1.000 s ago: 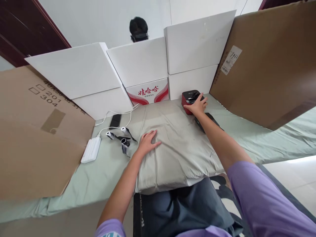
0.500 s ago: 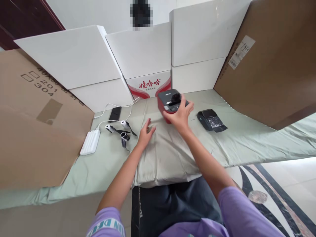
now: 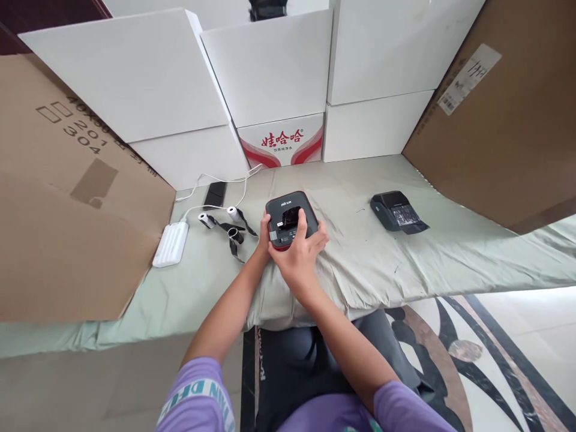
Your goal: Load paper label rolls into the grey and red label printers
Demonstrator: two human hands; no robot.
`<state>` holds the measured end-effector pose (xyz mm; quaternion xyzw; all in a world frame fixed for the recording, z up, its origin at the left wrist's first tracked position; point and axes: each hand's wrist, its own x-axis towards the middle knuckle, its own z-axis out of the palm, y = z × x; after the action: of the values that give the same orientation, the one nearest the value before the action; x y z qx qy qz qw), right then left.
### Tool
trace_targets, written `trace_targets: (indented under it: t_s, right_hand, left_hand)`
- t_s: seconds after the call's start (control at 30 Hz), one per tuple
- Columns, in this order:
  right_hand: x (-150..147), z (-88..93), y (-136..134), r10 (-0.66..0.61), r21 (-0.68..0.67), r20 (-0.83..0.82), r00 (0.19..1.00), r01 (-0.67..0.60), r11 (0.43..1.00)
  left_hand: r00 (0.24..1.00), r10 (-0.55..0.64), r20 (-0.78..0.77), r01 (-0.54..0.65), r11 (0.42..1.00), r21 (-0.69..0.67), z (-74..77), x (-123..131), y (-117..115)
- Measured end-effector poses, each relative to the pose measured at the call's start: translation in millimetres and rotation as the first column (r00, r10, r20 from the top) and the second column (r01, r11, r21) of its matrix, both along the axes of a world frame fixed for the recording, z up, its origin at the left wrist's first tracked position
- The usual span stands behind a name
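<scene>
Holding black-and-red device (image 3: 284,211) two-handed

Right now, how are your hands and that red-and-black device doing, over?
Left hand at left side of red-and-black device. Right hand across its near edge. Black device off right, clear of both hands.

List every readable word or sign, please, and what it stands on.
"娃哈哈®": white box
"饮用纯净水": white box
"40X5", rest unclear: left carton
"201": left carton
"304": left carton
"IN DF", cut off: left sleeve
Too small or blurred: red device, black device, right label, shirt front, lettering by lap.
</scene>
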<state>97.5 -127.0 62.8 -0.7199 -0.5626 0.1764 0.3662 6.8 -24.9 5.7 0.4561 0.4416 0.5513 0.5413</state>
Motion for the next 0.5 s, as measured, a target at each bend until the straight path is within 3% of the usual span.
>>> trace_targets:
  t_s: [0.13, 0.23, 0.33, 0.43, 0.5]
  right_hand:
    - [0, -17.0, -7, -0.092, 0.084, -0.018, 0.996, 0.093, 0.992]
    - [8, -25.8, -17, -0.058, 0.149, -0.04, 0.998, 0.064, 0.987]
    - [28, -22.9, -23, 0.015, 0.19, -0.058, 0.998, -0.003, 0.982]
    - [60, -14.9, -2, 0.109, 0.232, -0.174, 0.979, -0.067, 0.97]
    - [81, -11.5, 30, 0.215, 0.229, -0.31, 0.926, -0.147, 0.962]
  left_hand:
    - [0.999, -0.031, -0.028, 0.032, 0.998, 0.062, 0.4, 6, 2]
    - [0.994, -0.06, -0.096, 0.071, 0.991, 0.117, -0.2, 9, 4]
    - [0.959, -0.011, -0.283, 0.059, 0.985, 0.162, -1.2, 3, 2]
    - [0.905, 0.024, -0.425, 0.081, 0.971, 0.227, -1.2, -10, -2]
    - [0.886, -0.049, -0.46, 0.174, 0.957, 0.233, 0.3, -21, -4]
